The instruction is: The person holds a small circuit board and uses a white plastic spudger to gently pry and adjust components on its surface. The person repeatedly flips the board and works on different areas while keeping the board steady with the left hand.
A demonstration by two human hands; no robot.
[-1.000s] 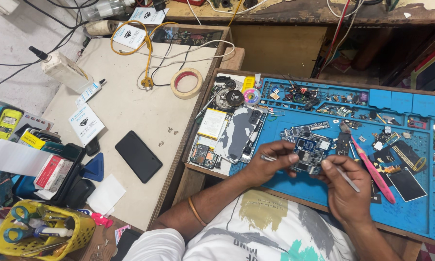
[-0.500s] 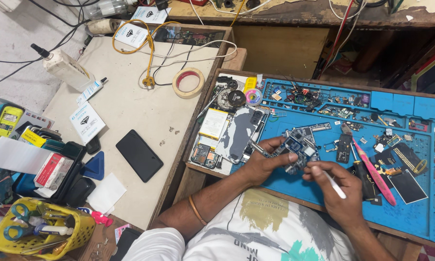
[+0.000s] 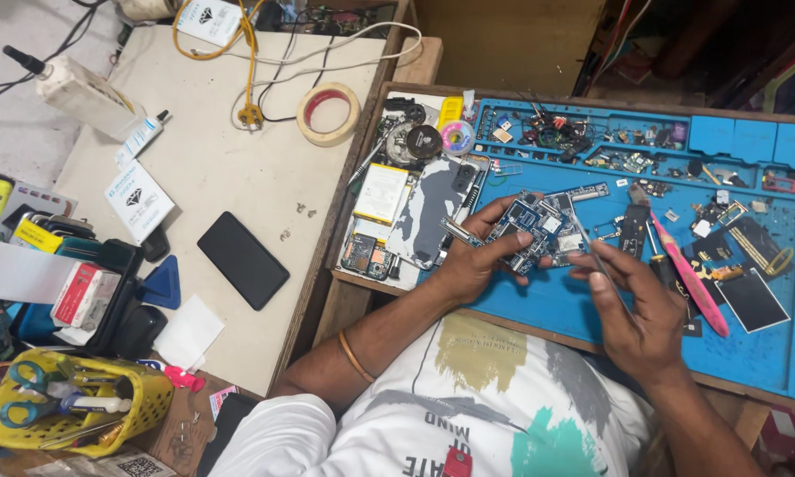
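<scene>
Your blue work mat (image 3: 591,309) covers the table's right side. Over it, your left hand (image 3: 472,261) grips a blue circuit board (image 3: 538,231) crowded with silver shields, its long axis running lower left to upper right. Your right hand (image 3: 640,305) pinches thin tweezers (image 3: 589,243) onto it.

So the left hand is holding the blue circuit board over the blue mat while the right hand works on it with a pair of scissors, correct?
Not quite. In the head view the right hand holds a thin metal tool, likely tweezers, not scissors. The rest stands: the left hand holds the blue circuit board over the blue mat.
</scene>
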